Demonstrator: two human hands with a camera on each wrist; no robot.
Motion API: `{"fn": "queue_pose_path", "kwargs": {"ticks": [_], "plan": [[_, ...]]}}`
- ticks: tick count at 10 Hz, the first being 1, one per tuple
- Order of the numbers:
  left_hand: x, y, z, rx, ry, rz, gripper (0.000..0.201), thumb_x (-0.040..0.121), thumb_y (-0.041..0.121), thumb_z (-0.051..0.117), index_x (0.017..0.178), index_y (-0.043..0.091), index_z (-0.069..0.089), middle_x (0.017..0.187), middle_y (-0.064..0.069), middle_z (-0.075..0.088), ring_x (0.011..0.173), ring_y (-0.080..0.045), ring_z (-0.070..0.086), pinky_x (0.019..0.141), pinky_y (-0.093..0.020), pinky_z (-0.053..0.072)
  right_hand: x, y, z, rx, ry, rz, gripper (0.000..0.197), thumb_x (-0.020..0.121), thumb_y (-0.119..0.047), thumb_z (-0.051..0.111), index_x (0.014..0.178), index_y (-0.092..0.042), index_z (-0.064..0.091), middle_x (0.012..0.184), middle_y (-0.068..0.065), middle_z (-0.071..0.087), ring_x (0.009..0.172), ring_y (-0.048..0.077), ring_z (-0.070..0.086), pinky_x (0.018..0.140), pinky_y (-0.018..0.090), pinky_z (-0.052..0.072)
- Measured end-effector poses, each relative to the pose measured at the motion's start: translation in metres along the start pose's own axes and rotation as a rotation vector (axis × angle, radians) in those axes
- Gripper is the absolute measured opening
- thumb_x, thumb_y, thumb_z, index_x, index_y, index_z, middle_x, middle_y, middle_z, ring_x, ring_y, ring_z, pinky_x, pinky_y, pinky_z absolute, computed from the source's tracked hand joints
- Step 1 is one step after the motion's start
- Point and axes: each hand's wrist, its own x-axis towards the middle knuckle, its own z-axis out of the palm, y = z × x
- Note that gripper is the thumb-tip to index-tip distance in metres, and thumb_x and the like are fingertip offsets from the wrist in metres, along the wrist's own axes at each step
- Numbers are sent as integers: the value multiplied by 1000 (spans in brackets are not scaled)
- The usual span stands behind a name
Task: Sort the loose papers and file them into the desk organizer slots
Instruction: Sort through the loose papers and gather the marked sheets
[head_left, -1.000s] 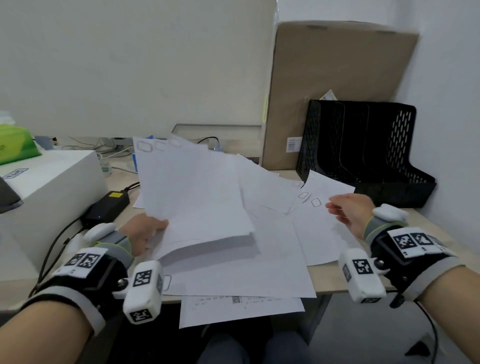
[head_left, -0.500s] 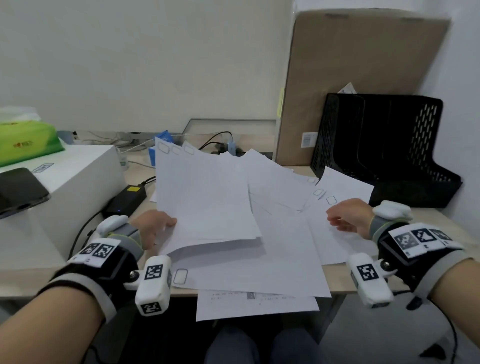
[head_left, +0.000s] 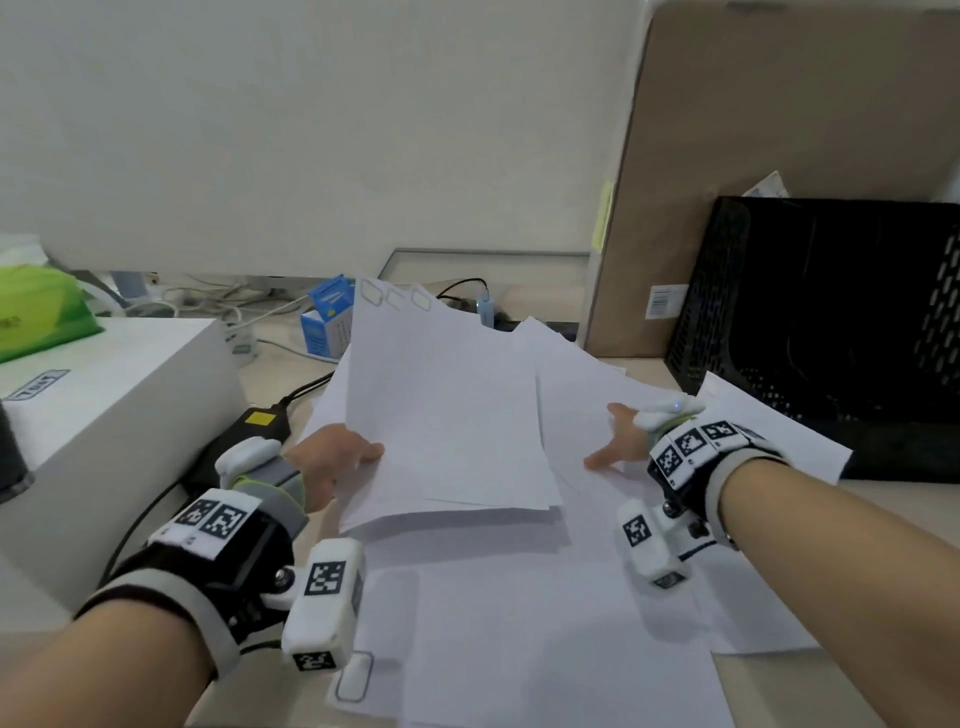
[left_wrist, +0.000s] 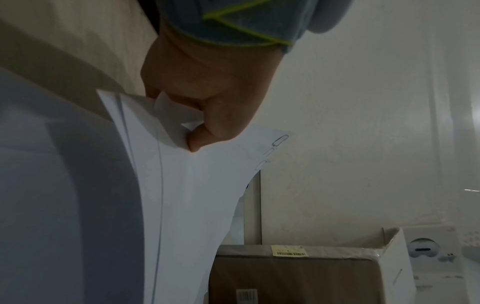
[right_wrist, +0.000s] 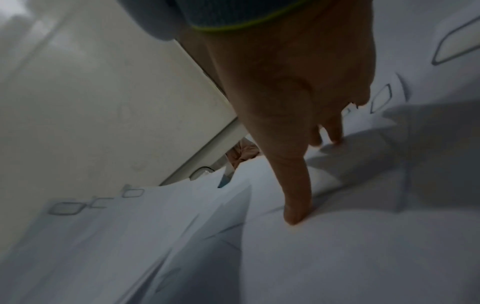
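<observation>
White sheets (head_left: 447, 410) are pinched at their edge by the left hand (head_left: 332, 462), raised off the desk (head_left: 893, 499). The right hand (head_left: 618, 441) presses straight fingers (right_wrist: 296, 193) on loose papers (head_left: 545, 623) beside the black organizer (head_left: 831, 322).

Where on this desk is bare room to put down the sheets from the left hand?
Little. Loose papers cover the middle. Bare desk shows at the right edge, before the black organizer. The left is crowded: white box, power adapter. The left hand grips its sheets.
</observation>
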Motion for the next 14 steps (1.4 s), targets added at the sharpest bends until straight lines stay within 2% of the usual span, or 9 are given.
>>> {"fn": "queue_pose_path", "kwargs": {"ticks": [1, 3, 5, 7, 8, 10, 11, 13, 14], "plan": [[7, -2, -1, -25, -26, -34, 47, 87, 16, 64, 130, 4, 49, 126, -16, 57, 116, -38, 54, 105, -49, 42, 22, 10, 18, -193, 16, 3, 107, 48, -88, 41, 125, -14, 45, 131, 10, 50, 119, 33, 46, 103, 48, 34], [30, -10, -6, -37, -44, -72, 47, 83, 15, 68, 125, 4, 52, 122, -18, 60, 113, -40, 57, 102, -52, 45, 15, 12, 23, -119, 29, -58, 92, 63, -79, 42, 127, -13, 42, 127, 12, 52, 115, 32, 51, 96, 42, 39], [24, -17, -21, -39, -36, -52, 48, 82, 17, 67, 125, 3, 52, 121, -20, 62, 111, -42, 58, 101, -54, 45, -21, -3, -9, -166, 189, -83, 32, 95, -16, 44, 125, -6, 51, 122, 19, 58, 112, 34, 57, 77, 32, 38], [-27, -11, -33, -145, -136, -72, 25, 96, 4, 48, 121, 2, 50, 107, -22, 66, 89, -35, 59, 96, -46, 44, -44, 5, -58, 160, 348, 30, 37, 93, -10, 45, 126, 2, 53, 128, 23, 55, 120, 38, 52, 94, 36, 43], [-41, -21, -38, -91, -161, -71, 12, 98, 2, 43, 98, 2, 55, 70, -18, 71, 67, -33, 63, 71, -41, 47, -70, 11, -81, 333, 417, 11, 41, 94, -8, 41, 133, -3, 49, 134, 21, 52, 124, 36, 49, 99, 35, 40], [-80, -25, -25, 28, -241, -129, 40, 92, 7, 56, 130, -2, 51, 120, -23, 64, 96, -33, 62, 92, -41, 48, -125, 19, -89, 683, 643, -284, 30, 96, -4, 46, 118, -7, 67, 123, 13, 64, 118, 31, 55, 92, 25, 39], [-98, -33, -15, 64, -253, -108, 46, 90, 10, 59, 133, 0, 49, 116, -19, 60, 102, -31, 58, 103, -41, 42, -150, 37, -71, 765, 552, -394, 35, 91, 1, 48, 89, -20, 76, 121, 3, 66, 118, 19, 57, 101, 24, 40], [-123, -46, 3, 59, -286, -81, 16, 90, 8, 59, 105, 2, 56, 93, -18, 64, 88, -30, 60, 96, -43, 46, -177, 62, -16, 582, 427, -431, 38, 86, 11, 46, 103, -8, 74, 142, 6, 47, 129, 17, 44, 97, 9, 30], [-136, -60, 11, 33, -311, -95, 4, 92, 6, 55, 93, 3, 56, 88, -16, 60, 79, -28, 57, 85, -41, 45, -174, 78, 14, 449, 337, -405, 49, 85, 9, 48, 76, -30, 77, 155, 3, 30, 141, 20, 30, 113, 24, 23]]}}
